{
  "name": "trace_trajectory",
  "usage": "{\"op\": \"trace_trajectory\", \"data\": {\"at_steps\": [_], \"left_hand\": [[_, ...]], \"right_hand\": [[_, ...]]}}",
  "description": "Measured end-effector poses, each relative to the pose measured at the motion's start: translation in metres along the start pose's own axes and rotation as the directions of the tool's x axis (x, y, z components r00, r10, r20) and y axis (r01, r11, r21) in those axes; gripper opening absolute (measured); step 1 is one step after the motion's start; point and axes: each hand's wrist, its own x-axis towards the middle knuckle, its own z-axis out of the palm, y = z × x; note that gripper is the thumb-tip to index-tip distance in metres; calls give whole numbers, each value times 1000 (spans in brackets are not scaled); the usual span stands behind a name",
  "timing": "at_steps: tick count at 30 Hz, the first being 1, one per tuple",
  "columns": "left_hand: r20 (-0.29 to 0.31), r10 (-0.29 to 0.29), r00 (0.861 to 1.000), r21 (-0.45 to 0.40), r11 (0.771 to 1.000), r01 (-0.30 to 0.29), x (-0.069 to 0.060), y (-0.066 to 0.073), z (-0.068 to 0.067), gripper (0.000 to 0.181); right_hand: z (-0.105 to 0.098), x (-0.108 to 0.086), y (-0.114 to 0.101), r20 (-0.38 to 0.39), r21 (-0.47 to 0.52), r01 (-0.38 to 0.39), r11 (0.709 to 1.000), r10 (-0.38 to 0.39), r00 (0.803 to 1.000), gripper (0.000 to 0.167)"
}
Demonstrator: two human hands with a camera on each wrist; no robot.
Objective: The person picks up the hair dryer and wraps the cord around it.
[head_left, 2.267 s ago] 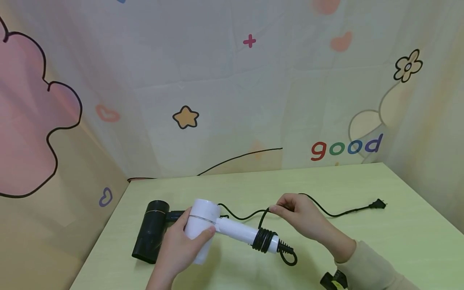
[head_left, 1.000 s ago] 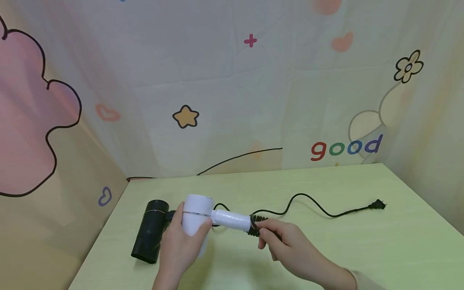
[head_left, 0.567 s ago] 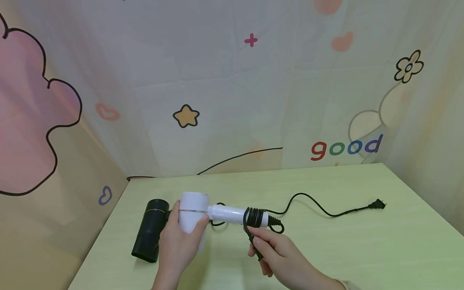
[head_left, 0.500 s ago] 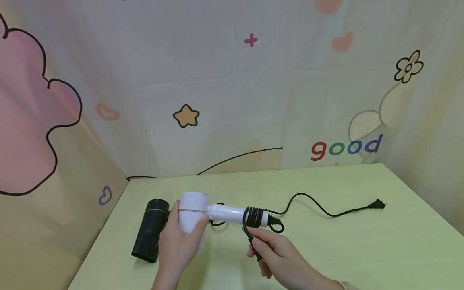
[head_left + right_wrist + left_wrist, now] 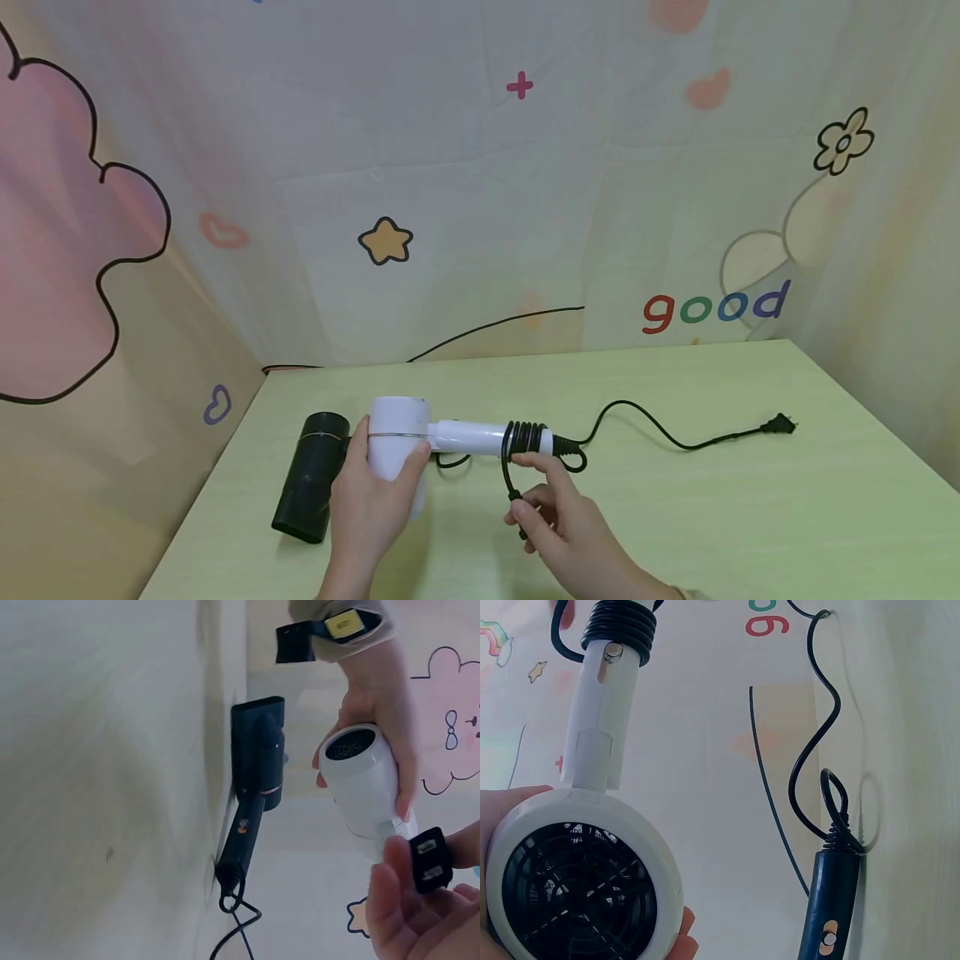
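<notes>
My left hand (image 5: 371,508) grips the round body of a white hair dryer (image 5: 468,437), held above the table with its handle pointing right. Black cord is wound in several turns (image 5: 527,437) around the handle's far end. The tail of that cord hangs down to my right hand (image 5: 566,525), whose thumb and fingers pinch its plug (image 5: 431,860); the index finger reaches up beside the coil. In the left wrist view the dryer's dark intake grille (image 5: 581,892) faces the camera. The right wrist view shows the plug's two prongs.
A black hair dryer (image 5: 311,479) lies on the pale green table (image 5: 712,517) at the left, its handle mostly behind my left hand. Its cord (image 5: 652,421) runs right to a black plug (image 5: 778,423). A printed curtain (image 5: 465,183) hangs behind the table.
My right hand has come from behind the handle to below it, bringing the cord's end around. The white hair dryer has shifted slightly left and levelled. Lately the index finger has straightened toward the coil.
</notes>
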Motion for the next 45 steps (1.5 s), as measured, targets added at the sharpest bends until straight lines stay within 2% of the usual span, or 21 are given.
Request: {"op": "trace_trajectory", "data": {"at_steps": [2, 4, 6, 11, 15, 18, 19, 22, 26, 30, 31, 33, 37, 38, 40, 45], "left_hand": [[1, 0, 1000, 0, 1000, 0, 0, 0, 0, 83], [1, -7, 1000, 5, 1000, 7, 0, 1, 1, 83], [-2, -5, 1000, 8, 1000, 5, 0, 1, 1, 83], [-2, 4, 1000, 18, 1000, -4, 0, -1, 1, 83], [11, 12, 1000, 35, 999, -12, 0, -3, 3, 83], [13, 20, 1000, 47, 999, -21, 0, -5, 3, 83], [12, 26, 1000, 51, 998, -26, 0, -5, 4, 83], [9, 39, 999, 58, 998, -40, -1, -6, 5, 82], [8, 48, 999, 57, 997, -48, -1, -5, 6, 81], [15, 43, 999, 51, 998, -43, -2, -2, 7, 80], [23, 39, 999, 50, 998, -40, -2, -1, 7, 80], [39, 29, 999, 50, 998, -31, -3, 1, 8, 81], [59, 16, 998, 53, 998, -19, -6, 3, 10, 81], [59, 13, 998, 55, 998, -17, -6, 3, 10, 81], [60, 9, 998, 60, 998, -12, -6, 4, 11, 80], [71, -4, 997, 78, 997, -2, -6, 6, 10, 80]], "right_hand": [[0, 1, 2, -16, -129, 84, 988, -86, 996, 49], [0, 2, 3, -12, -240, 151, 959, -159, 987, 53], [-2, 4, 3, -7, -329, 182, 926, -195, 981, 55], [-2, 7, 2, 1, -511, 177, 841, -206, 979, 51], [-6, 10, -3, 36, -634, 146, 760, -159, 987, 47], [-11, 14, -7, 60, -707, 159, 689, -166, 984, 44], [-13, 15, -8, 66, -719, 170, 673, -178, 982, 43], [-18, 20, -10, 70, -739, 200, 643, -222, 973, 37], [-21, 24, -7, 43, -712, 222, 666, -274, 961, 36], [-18, 25, 1, 1, -665, 269, 697, -360, 933, 41], [-17, 25, 3, -8, -679, 282, 677, -392, 920, 42], [-15, 25, 6, -27, -731, 294, 616, -456, 890, 43], [-14, 30, 10, -53, -863, 266, 431, -599, 799, 44], [-14, 31, 11, -56, -879, 256, 402, -620, 783, 45], [-16, 34, 12, -54, -892, 255, 373, -649, 759, 44], [-21, 40, 17, -2, -884, 309, 350, -665, 747, 43]]}}
